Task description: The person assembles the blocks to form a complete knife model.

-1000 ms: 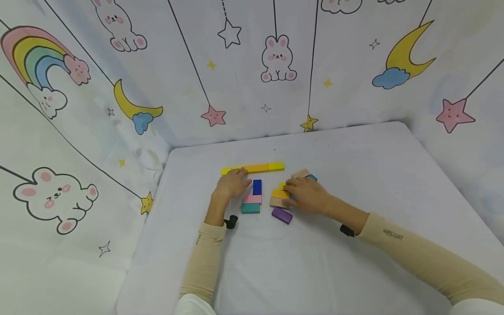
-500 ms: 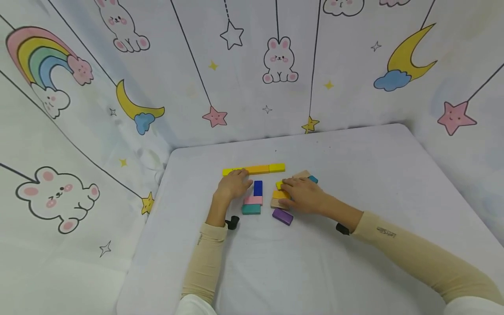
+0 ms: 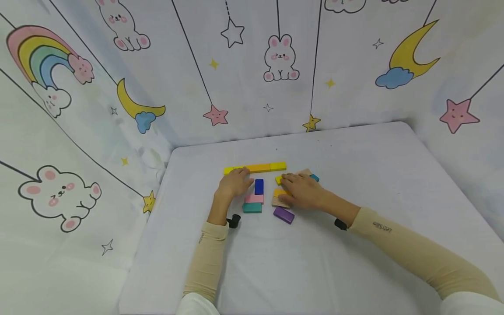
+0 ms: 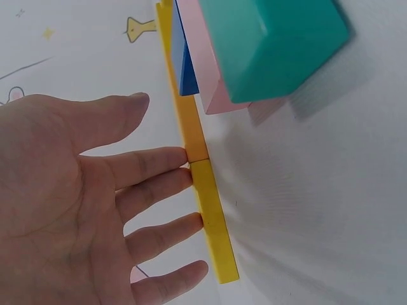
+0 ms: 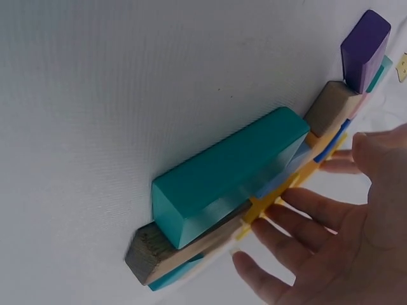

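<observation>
My left hand (image 3: 233, 183) has its fingers straight, their tips touching a row of yellow and orange wooden blocks (image 3: 259, 168) laid end to end; the left wrist view shows the thumb apart. My right hand (image 3: 303, 190) reaches over a loose cluster, fingertips at a yellow block (image 3: 278, 180), with the thumb near an orange block (image 3: 278, 193) and a plain wood block (image 3: 279, 202). In the right wrist view a teal block (image 5: 235, 178) and a light blue block (image 5: 289, 171) show beside that hand; the head view hides them beneath it.
Between the hands lie a dark blue block (image 3: 259, 187), a pink block (image 3: 254, 199) and a green block (image 3: 252, 208), grouped together. A purple block (image 3: 284, 215) sits nearer me. Beyond the right hand are another plain wood block (image 3: 304, 172) and a blue-green block (image 3: 314, 177).
My right hand has shifted slightly left and away from me, and the yellow block at its fingertips has slid the same way, apart from the orange block. My left hand stays at the row.
</observation>
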Action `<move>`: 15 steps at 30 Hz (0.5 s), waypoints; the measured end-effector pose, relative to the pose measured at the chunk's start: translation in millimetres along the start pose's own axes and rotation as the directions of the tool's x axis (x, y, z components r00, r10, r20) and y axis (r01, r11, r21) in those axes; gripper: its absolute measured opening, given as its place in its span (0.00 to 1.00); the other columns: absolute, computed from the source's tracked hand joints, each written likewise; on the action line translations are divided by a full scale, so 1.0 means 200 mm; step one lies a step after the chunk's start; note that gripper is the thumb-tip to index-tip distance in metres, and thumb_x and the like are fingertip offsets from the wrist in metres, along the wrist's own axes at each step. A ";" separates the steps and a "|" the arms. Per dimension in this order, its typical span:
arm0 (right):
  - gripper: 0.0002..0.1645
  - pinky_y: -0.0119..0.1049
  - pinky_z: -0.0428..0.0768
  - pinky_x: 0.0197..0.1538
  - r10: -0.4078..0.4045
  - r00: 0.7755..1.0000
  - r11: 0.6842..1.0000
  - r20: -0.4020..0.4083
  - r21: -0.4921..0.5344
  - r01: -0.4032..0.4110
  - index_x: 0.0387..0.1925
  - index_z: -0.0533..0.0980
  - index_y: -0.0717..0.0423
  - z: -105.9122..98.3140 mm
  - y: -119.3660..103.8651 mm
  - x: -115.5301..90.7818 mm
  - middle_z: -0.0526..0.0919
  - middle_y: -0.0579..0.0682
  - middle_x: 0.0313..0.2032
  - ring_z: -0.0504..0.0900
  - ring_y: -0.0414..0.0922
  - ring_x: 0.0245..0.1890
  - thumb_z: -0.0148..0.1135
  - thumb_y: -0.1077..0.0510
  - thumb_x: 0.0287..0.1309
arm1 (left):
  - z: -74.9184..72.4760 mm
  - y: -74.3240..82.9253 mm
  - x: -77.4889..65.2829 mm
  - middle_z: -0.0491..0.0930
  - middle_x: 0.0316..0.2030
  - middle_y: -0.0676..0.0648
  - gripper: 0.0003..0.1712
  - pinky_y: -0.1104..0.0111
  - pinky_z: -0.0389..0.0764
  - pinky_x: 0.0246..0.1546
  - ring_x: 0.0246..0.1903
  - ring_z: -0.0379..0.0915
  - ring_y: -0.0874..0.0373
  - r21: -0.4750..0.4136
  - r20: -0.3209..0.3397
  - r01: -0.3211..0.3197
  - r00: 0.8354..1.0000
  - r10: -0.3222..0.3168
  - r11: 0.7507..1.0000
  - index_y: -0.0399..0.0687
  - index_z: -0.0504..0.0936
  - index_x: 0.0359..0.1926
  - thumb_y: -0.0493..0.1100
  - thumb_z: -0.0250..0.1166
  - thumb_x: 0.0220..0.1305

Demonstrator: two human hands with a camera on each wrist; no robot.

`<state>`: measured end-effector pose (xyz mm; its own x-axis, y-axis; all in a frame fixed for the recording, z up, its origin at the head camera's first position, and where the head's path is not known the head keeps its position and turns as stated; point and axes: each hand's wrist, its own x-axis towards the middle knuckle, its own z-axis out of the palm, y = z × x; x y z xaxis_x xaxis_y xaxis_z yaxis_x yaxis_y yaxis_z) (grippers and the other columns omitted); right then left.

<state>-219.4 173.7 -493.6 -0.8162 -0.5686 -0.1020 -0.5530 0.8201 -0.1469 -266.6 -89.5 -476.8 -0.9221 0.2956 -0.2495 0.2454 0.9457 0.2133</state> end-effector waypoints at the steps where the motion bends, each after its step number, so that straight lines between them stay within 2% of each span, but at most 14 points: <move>1: 0.42 0.61 0.64 0.75 0.000 1.000 1.000 -0.001 -0.001 0.000 0.74 0.69 0.60 0.00 0.00 0.00 0.69 0.61 0.74 0.66 0.57 0.76 0.49 0.33 0.77 | 0.00 0.00 0.00 0.62 0.78 0.44 0.34 0.50 0.62 0.76 0.77 0.58 0.47 -0.002 0.000 0.002 1.000 -0.002 1.000 0.48 0.66 0.78 0.59 0.52 0.81; 15: 0.41 0.63 0.65 0.74 0.009 1.000 1.000 -0.023 -0.008 -0.009 0.73 0.70 0.61 -0.02 0.01 0.01 0.69 0.62 0.74 0.67 0.58 0.75 0.48 0.34 0.78 | 0.00 0.00 0.00 0.63 0.78 0.45 0.33 0.51 0.62 0.76 0.77 0.58 0.48 -0.016 -0.011 0.013 1.000 -0.013 1.000 0.49 0.68 0.77 0.59 0.53 0.81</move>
<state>-222.9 174.7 -490.8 -0.8249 -0.5595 -0.0807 -0.5466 0.8259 -0.1382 -266.5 -88.7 -477.6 -0.9284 0.2820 -0.2422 0.2290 0.9471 0.2248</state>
